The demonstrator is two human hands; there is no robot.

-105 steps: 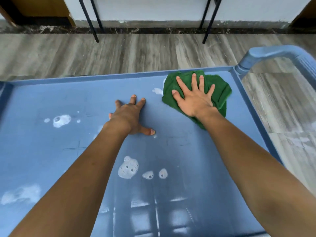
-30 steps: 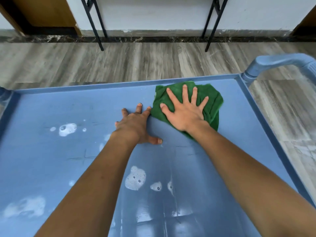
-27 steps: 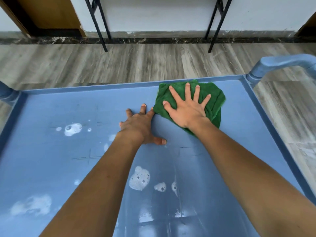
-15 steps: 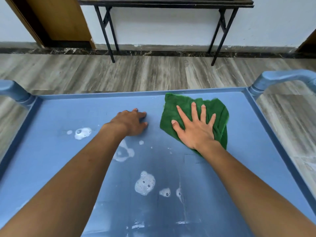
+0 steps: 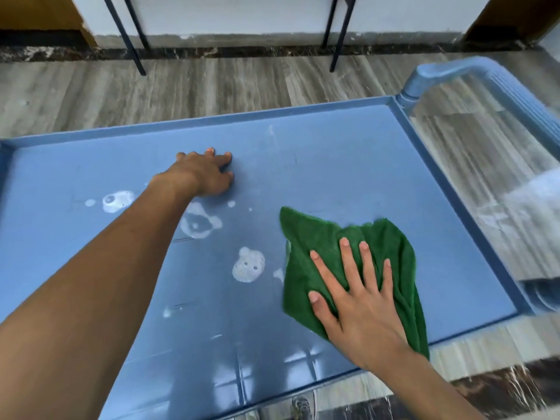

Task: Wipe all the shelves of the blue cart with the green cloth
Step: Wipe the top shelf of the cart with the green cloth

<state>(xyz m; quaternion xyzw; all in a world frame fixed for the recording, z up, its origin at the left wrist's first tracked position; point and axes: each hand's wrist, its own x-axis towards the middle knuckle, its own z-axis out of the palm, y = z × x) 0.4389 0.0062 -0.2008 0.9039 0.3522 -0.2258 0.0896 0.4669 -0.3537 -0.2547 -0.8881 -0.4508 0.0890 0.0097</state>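
Note:
The blue cart's top shelf (image 5: 348,165) fills most of the view, wet and dotted with white foam patches (image 5: 248,265). The green cloth (image 5: 315,237) lies crumpled on the shelf's near right part. My right hand (image 5: 357,301) presses flat on the cloth with fingers spread. My left hand (image 5: 206,174) rests palm down on the bare shelf toward the far middle, holding nothing. The lower shelves are hidden beneath the top one.
The cart's blue handle (image 5: 472,74) curves up at the far right corner. Grey wood-look floor (image 5: 212,89) surrounds the cart. Black table legs (image 5: 130,34) stand against the white wall beyond. A raised rim (image 5: 448,189) borders the shelf.
My right hand has dragged the green cloth from the far edge toward the near right part of the shelf. My left hand has stayed near the far middle.

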